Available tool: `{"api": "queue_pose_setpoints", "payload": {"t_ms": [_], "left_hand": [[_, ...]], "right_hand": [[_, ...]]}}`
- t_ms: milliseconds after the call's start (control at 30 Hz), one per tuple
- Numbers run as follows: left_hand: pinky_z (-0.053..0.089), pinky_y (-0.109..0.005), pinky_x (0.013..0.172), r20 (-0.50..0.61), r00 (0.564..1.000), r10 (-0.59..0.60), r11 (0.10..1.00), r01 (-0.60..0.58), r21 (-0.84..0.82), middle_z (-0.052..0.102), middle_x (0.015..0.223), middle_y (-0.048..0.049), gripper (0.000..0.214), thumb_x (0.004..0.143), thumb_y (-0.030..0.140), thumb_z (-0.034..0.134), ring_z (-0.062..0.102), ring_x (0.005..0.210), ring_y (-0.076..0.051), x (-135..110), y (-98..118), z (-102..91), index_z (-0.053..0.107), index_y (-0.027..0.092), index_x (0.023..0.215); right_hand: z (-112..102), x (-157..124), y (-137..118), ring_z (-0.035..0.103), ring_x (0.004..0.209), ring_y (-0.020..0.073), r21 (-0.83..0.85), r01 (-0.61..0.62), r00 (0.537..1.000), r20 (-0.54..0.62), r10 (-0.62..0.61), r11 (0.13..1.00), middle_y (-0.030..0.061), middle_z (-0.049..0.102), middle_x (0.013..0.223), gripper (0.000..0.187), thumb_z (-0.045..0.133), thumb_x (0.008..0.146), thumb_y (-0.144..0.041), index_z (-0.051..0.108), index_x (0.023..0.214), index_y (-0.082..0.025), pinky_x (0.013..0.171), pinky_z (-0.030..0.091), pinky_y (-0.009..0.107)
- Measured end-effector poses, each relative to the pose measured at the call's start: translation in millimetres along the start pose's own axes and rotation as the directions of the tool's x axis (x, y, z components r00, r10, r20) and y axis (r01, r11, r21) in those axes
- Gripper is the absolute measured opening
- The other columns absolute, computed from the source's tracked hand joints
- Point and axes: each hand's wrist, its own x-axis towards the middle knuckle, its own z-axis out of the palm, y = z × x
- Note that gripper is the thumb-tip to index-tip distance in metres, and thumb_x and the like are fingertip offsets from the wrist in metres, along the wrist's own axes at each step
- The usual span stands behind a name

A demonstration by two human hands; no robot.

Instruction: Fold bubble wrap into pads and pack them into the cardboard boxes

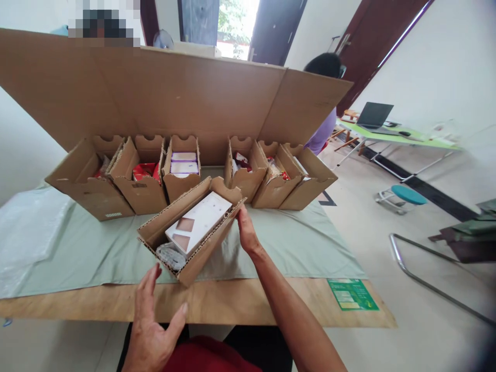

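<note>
One open cardboard bin (205,256) sits skewed at the worktop's (225,305) centre, its far end towards one o'clock. It looks stiff and probably fairly light — best taken by both end walls, since the white box (199,222) and wrapped item (171,257) inside could slide. The right hand (248,232) meets that far end; whether its grip is clamped, I cannot tell. At seven o'clock, the left hand (151,325) has thumb and fingers spread — holding nothing, just beside the near corner.
</note>
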Motion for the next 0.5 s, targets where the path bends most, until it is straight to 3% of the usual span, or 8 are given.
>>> {"api": "queue_pose_setpoints", "payload": {"t_ms": [133, 233, 300, 433, 500], "left_hand": [[0.038, -0.068, 0.116, -0.074, 0.997, -0.023, 1.000, 0.022, -0.012, 0.035, 0.162, -0.0171, 0.108, 0.077, 0.054, 0.078, 0.044, 0.143, -0.043, 22, -19, -2.4, 0.019, 0.029, 0.164], [0.035, -0.068, 0.118, -0.046, 0.999, -0.013, 0.999, 0.011, -0.035, 0.023, 0.169, -0.0172, 0.123, 0.069, 0.057, 0.084, 0.036, 0.149, -0.044, 37, -29, 4.0, 0.011, 0.030, 0.165], [0.034, -0.068, 0.118, -0.017, 1.000, -0.012, 0.999, 0.011, -0.033, 0.024, 0.168, -0.0181, 0.129, 0.066, 0.058, 0.086, 0.035, 0.150, -0.045, 41, -33, 10.0, 0.008, 0.029, 0.165], [0.046, -0.065, 0.110, -0.023, 0.999, -0.024, 0.998, 0.023, -0.052, 0.036, 0.160, -0.0202, 0.133, 0.063, 0.059, 0.087, 0.051, 0.138, -0.042, 42, -37, 20.7, 0.008, 0.027, 0.165], [0.050, -0.062, 0.107, -0.060, 0.998, -0.025, 0.995, 0.019, -0.095, 0.036, 0.160, -0.0201, 0.133, 0.062, 0.057, 0.089, 0.057, 0.132, -0.039, 41, -37, 25.5, 0.008, 0.029, 0.165]], "right_hand": [[1, 0, 10, 0.051, 0.141, 0.0261, 0.139, -0.067, 0.997, -0.017, 0.070, 0.988, 0.0065, 0.061, 0.148, 0.076, 0.038, 0.093, -0.081, 0.062, 0.137, -0.024, 0.118, 0.039, 0.041], [-3, 14, 14, 0.057, 0.135, 0.0280, 0.256, -0.174, 0.982, -0.028, 0.187, 0.951, 0.0070, 0.070, 0.135, 0.084, 0.038, 0.084, -0.090, 0.070, 0.123, -0.023, 0.112, 0.046, 0.039], [-5, 30, 16, 0.059, 0.133, 0.0273, 0.310, -0.248, 0.965, 0.003, 0.260, 0.918, 0.0066, 0.074, 0.126, 0.082, 0.040, 0.084, -0.090, 0.073, 0.116, -0.022, 0.112, 0.046, 0.039], [-8, 65, 20, 0.063, 0.128, 0.0251, 0.364, -0.431, 0.902, 0.150, 0.404, 0.826, 0.0038, 0.077, 0.120, 0.068, 0.046, 0.089, -0.081, 0.074, 0.116, -0.025, 0.112, 0.047, 0.041], [-7, 77, 23, 0.064, 0.128, 0.0250, 0.350, -0.461, 0.887, 0.183, 0.423, 0.815, 0.0025, 0.077, 0.121, 0.062, 0.051, 0.089, -0.076, 0.073, 0.119, -0.027, 0.111, 0.048, 0.043]]}}
